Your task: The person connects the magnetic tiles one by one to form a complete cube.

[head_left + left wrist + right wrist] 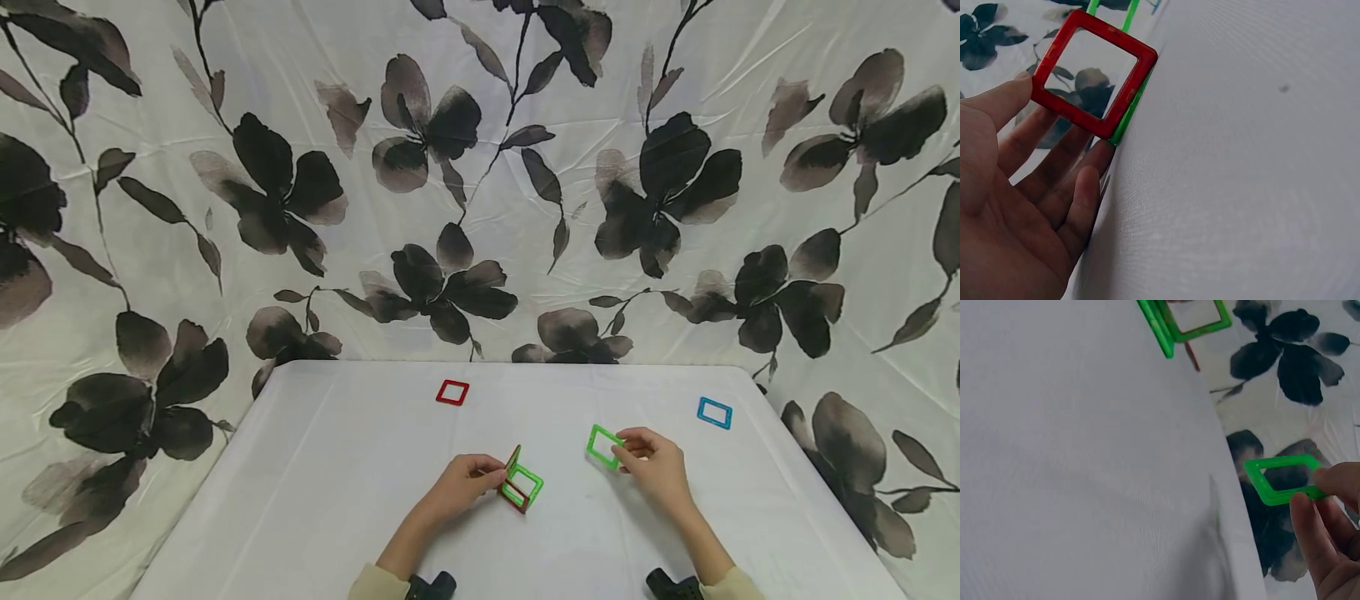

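Beige fabric sleeves (381, 583) lie nearest. Left hand (459, 486): fingers pinch a red-and-green assembly (1129, 92) of hollow plastic squares on the white, fine-grained counter (300, 475). Right hand (658, 464): fingers grip a smooth, loose green plastic square (1260, 482), raised. We judge this a joining step; the next move calls for aligned edges.

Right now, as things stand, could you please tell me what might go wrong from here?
The left grip holds the red and green cluster at one side, so it might tip or come apart if knocked. The right grip pinches the separate green square near one edge, so that piece could twist or slip.
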A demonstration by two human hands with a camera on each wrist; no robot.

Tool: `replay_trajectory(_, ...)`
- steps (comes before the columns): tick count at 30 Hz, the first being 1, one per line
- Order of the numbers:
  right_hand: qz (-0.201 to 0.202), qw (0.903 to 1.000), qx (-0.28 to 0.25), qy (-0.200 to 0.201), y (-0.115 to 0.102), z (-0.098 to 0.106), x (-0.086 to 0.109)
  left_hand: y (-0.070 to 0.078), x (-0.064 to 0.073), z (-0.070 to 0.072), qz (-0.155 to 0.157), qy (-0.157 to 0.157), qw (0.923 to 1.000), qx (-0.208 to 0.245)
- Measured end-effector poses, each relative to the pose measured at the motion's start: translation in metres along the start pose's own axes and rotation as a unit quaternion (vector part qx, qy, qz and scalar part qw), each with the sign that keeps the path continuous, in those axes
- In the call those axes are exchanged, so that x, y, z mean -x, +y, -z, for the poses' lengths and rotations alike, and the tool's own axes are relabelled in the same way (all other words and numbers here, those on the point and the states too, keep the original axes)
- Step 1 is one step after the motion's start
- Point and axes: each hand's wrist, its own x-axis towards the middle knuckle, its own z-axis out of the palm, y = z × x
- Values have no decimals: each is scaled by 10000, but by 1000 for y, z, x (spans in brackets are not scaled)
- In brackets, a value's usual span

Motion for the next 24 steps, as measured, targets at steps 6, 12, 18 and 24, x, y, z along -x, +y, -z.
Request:
replay_trajectory(6, 205, 9996, -138, -126, -12, -18, 2, 1, 1, 1, 35, 18, 10000, -65)
replay_trajectory(12, 303, 9983, -361, -330, -27, -29, 7, 0, 0, 0, -14, 30, 9999, -118)
replay_trajectory(18, 295, 9971, -405, -568, -60, -34, 18, 2, 2, 2, -16, 0, 9999, -119)
replay_trajectory(24, 409, 9966, -395, -588, -64, -41, 20, 1, 0, 0, -3, -32, 9999, -131)
